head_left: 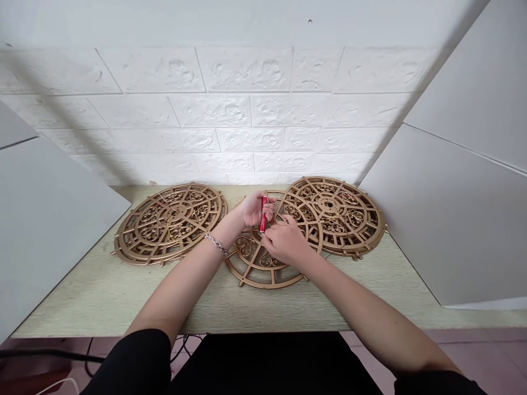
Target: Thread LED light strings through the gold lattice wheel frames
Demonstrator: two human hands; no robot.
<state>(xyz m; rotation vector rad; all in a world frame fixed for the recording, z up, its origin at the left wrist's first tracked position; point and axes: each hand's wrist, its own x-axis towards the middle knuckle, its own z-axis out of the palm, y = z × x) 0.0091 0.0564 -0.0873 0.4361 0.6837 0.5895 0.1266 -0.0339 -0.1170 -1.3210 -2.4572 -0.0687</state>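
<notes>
My left hand (pixel 254 210) is palm up, its fingers curled around a slim red tube with silver bands (pixel 263 215). The tube stands nearly upright in the view; its exact kind is unclear. My right hand (pixel 285 240) is closed beside the tube's lower end, with thumb and fingertips drawn together. Whatever these fingers pinch is hidden or too small to name. Under both hands lies a round gold-coloured openwork disc (pixel 272 285) with rings, spokes and scrollwork.
Similar gold discs lie in a left stack (pixel 138 255) and a right stack (pixel 373 241); the right one meets the middle disc. A white brick-patterned wall (pixel 251 109) closes the back of the pale table (pixel 82 296). Grey panels (pixel 465 208) flank it. Cables (pixel 53 355) hang below the front edge.
</notes>
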